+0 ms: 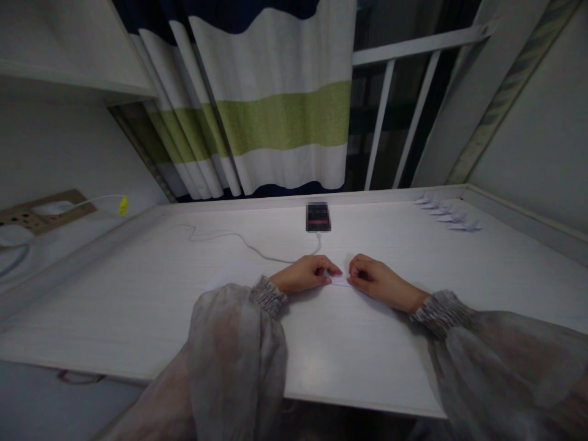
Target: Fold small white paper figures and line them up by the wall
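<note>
My left hand (307,274) and my right hand (374,280) rest on the white desk (138,306), fingertips facing each other. Both pinch a small white piece of paper (340,281) that lies flat between them. Fingers of both hands are curled and pressed together on the paper's ends. Sheer grey sleeves with gathered cuffs cover both my forearms. A white sheet of paper (234,272) lies on the desk just left of my left wrist.
A dark phone (318,217) stands at the desk's back edge, with a white cable (239,237) running left. Several small folded white paper shapes (448,213) lie in a row at the back right. A wall socket panel (41,214) sits at left; a striped curtain (275,116) hangs behind.
</note>
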Available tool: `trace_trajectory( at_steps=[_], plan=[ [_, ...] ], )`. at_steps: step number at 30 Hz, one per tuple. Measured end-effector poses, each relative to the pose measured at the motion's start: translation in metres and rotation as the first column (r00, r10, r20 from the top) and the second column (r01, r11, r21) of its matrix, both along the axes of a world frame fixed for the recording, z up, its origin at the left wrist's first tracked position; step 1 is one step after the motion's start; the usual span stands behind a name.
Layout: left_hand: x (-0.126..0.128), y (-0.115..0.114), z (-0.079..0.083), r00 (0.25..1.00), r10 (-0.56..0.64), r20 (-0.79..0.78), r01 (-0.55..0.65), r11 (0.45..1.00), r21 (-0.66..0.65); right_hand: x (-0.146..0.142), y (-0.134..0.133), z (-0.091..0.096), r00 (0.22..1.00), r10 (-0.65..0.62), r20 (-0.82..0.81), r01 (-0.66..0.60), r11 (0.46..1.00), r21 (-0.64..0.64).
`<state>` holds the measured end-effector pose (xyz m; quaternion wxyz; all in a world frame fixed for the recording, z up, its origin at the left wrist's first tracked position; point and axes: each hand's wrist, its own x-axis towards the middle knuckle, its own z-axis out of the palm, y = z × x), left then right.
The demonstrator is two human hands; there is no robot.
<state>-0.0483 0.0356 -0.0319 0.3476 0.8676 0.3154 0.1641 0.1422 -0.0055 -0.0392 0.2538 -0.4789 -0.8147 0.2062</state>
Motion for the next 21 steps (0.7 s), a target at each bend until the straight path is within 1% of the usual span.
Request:
trace_trajectory(
  at_steps=[4, 9, 12, 14, 18, 21],
  plan=[
    [-0.0006, 0.0004, -0.0009, 1.000, 0.001, 0.016, -0.001, 1.000, -0.017, -0.0005, 0.0002, -0.0002, 1.000, -0.002, 0.009, 0.003, 1.000, -0.006],
    [-0.0011, 0.0014, -0.0032, 1.000, 0.022, -0.002, -0.022, 0.999, -0.033, -0.0006, -0.0001, -0.0006, 1.000, 0.002, 0.027, -0.002, 1.000, -0.004],
    [0.0002, 0.0010, -0.0064, 0.998, 0.027, 0.059, -0.024, 0.998, -0.064, -0.0004, -0.0003, -0.0008, 0.999, 0.016, 0.028, -0.016, 1.000, -0.001],
    [0.0020, -0.0003, -0.0082, 0.995, 0.057, 0.084, -0.050, 0.995, -0.083, -0.0003, -0.0004, -0.0006, 0.999, 0.020, 0.035, -0.020, 1.000, 0.000],
    [0.0060, -0.0029, -0.0086, 0.989, 0.123, 0.077, -0.120, 0.992, -0.043, -0.0007, -0.0010, 0.0007, 0.999, 0.028, 0.035, -0.028, 1.000, 0.002],
    [0.0077, -0.0034, -0.0071, 0.989, 0.128, 0.069, -0.127, 0.992, -0.018, -0.0012, -0.0013, 0.0014, 0.999, 0.023, 0.029, -0.023, 1.000, -0.006]
  ],
)
